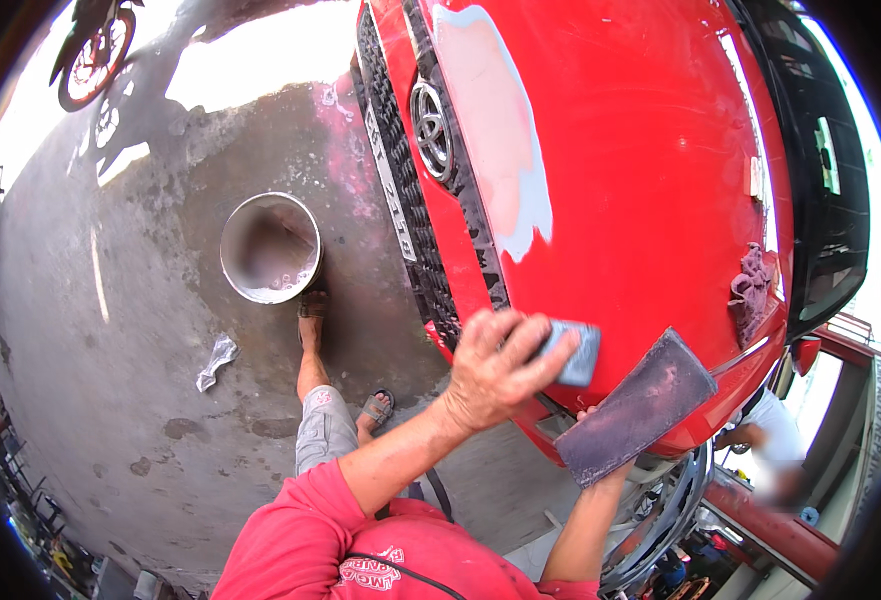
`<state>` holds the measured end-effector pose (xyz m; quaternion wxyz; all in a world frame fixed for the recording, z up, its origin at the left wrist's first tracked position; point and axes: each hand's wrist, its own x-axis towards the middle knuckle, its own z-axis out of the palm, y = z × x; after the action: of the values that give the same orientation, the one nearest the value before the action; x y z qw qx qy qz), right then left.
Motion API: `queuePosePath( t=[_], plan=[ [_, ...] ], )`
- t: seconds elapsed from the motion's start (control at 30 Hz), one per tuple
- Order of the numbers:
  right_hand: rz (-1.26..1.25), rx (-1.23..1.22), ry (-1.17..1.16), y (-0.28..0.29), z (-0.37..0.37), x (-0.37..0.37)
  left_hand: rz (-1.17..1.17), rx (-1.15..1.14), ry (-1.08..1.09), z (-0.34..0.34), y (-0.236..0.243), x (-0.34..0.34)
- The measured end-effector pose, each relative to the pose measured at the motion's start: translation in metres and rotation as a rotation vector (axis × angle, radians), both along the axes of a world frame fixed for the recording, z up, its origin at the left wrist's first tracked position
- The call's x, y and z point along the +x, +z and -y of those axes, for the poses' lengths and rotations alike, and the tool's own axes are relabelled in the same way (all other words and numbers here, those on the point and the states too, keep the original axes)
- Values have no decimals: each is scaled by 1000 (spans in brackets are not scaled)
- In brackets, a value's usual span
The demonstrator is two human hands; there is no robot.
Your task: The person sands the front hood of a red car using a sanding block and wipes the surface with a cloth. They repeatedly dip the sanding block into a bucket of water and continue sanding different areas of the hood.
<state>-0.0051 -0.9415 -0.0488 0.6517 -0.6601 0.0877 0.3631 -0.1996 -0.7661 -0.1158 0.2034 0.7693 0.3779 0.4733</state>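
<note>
My left hand (505,365) grips a small blue-grey block (575,350) over the lower corner of the red hood (620,180), near its grille edge. My right hand (585,470), mostly hidden, holds a dark rectangular sheet (635,410) with pinkish smudges, like sandpaper, angled over the front corner of the car. A pale grey-pink patch (480,120) with uneven borders runs along the hood's front, beside the black grille (395,180) and chrome emblem. A crumpled purplish rag (748,285) lies at the hood's far side, by the windshield.
A white-rimmed bucket (270,197) stands on the wet concrete floor by my foot, with a crumpled light scrap (216,362) nearby. A motorbike wheel (95,65) is at upper left. Another person (765,435) in a white shirt is beyond the car at right, near loose curved parts (660,530).
</note>
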Motion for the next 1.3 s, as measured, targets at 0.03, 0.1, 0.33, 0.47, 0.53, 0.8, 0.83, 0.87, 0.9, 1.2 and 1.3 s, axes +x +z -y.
queuePosePath(
  t=[0.03, 0.1, 0.33, 0.47, 0.53, 0.8, 0.83, 0.87, 0.9, 1.2, 1.3],
  plan=[
    [-46, 84, 68, -6, 17, 8, -9, 4, 36, -31, -1, -7],
    [-56, 92, 154, -20, 45, 21, -18, 12, 108, -112, 0, -19],
    [-115, 150, 44, -3, 34, -9, -83, -42, 71, -317, 3, -59],
    [60, 64, 81, -11, 44, -7, -124, 94, 244, -427, -14, -68],
    [130, -5, 123, -8, 49, -6, -65, -164, 183, -464, 19, -63],
    [293, -12, 271, -2, 43, -3, -255, -83, 311, -547, -6, -72],
    [296, -3, 268, -1, 39, -3, -248, -106, 273, -529, 3, -72],
    [268, 20, 291, -2, 37, 0, -198, -116, 239, -511, 5, -73],
    [238, 44, 311, -2, 37, 2, -150, -125, 204, -490, 3, -73],
    [43, 100, 156, 2, 30, -4, -44, 30, 96, -213, -10, -40],
    [-112, 218, 153, -3, 24, 1, -2, -77, 11, -117, -2, -27]
  ],
)
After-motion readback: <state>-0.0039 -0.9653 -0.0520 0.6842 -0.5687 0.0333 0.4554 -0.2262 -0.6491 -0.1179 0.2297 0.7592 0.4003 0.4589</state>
